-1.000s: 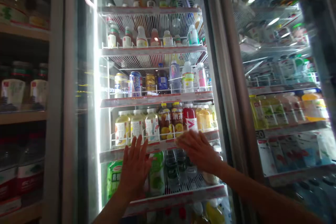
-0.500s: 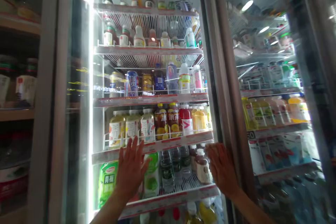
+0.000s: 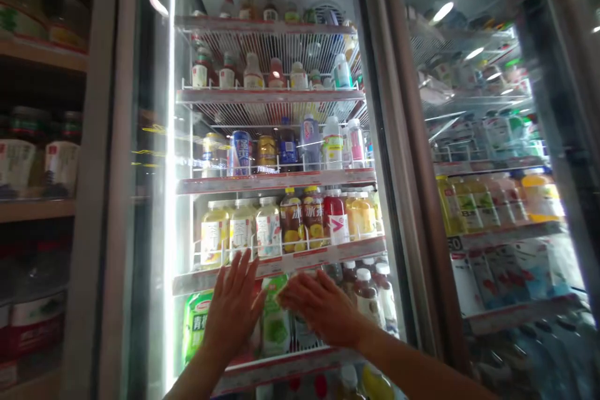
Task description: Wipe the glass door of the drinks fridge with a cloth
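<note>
My left hand (image 3: pixel 233 309) lies flat with fingers spread against the glass door (image 3: pixel 281 137) of a lit drinks fridge, at the height of the lower shelves. My right hand (image 3: pixel 321 309) is also flat on the same glass, just to the right, fingers pointing left toward the left hand. Neither hand holds anything. Behind the glass stand pale yellow bottles (image 3: pixel 241 228), a red bottle (image 3: pixel 336 217) and green bottles (image 3: pixel 274 319), partly hidden by my hands.
A grey door frame (image 3: pixel 407 156) separates this fridge from a second glass-door fridge (image 3: pixel 497 200) full of bottles on the right. On the left, wooden shelves (image 3: pixel 37 209) carry jars. A bright light strip (image 3: pixel 171 156) runs down the fridge's left side.
My right hand slid from the middle of the glass out to the door's right edge, then back left beside my left hand. The left hand stayed flat in place.
</note>
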{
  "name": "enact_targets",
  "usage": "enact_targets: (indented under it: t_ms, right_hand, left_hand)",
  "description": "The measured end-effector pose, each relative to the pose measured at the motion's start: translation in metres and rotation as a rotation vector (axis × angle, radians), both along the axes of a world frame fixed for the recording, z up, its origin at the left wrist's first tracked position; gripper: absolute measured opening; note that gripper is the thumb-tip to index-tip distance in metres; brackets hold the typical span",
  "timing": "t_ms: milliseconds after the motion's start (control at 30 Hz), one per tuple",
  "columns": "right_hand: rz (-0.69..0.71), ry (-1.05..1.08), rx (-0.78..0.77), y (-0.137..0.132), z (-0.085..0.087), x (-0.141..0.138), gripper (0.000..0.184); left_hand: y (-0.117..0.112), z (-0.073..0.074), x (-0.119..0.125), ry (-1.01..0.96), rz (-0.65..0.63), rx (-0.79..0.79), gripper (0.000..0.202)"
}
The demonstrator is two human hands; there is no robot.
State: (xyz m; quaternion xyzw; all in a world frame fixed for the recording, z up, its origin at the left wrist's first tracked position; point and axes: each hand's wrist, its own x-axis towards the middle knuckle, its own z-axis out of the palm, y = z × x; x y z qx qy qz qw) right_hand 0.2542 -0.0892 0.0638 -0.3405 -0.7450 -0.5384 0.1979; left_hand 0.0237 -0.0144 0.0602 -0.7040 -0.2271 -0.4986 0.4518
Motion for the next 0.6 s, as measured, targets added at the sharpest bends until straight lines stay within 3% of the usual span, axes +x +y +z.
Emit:
enact_targets:
  t_ms: [67, 200, 267, 333, 467, 533, 600]
  right_hand:
    - [-0.018, 0.04, 0.037, -0.005, 0.008, 0.016, 0.06]
    - [-0.11, 0.618, 0.436, 0.0, 0.081, 0.055, 0.056]
    - [-0.087, 0.689, 0.499, 0.007, 0.098, 0.052, 0.059]
    - [-0.019, 0.604, 0.448, 0.012, 0.094, 0.038, 0.064]
    - [0.179, 0.55, 0.381, 0.012, 0.066, 0.025, 0.072]
    - [0.221, 0.532, 0.366, 0.005, 0.054, 0.039, 0.075]
    - [0.149, 0.508, 0.361, -0.001, 0.043, 0.061, 0.076]
  left_hand:
    - [0.002, -0.004, -0.011, 0.045, 0.017, 0.007, 0.063]
    - [-0.005, -0.007, -0.02, 0.049, -0.016, -0.037, 0.06]
    - [-0.018, 0.0, -0.006, -0.025, -0.116, -0.087, 0.059]
    - [-0.036, 0.014, 0.024, -0.106, -0.293, -0.184, 0.057]
    - [-0.065, 0.051, 0.104, -0.219, -0.705, -0.483, 0.048]
    - [-0.072, 0.064, 0.138, -0.258, -0.794, -0.6, 0.047]
    - [-0.076, 0.071, 0.161, -0.254, -0.77, -0.639, 0.046]
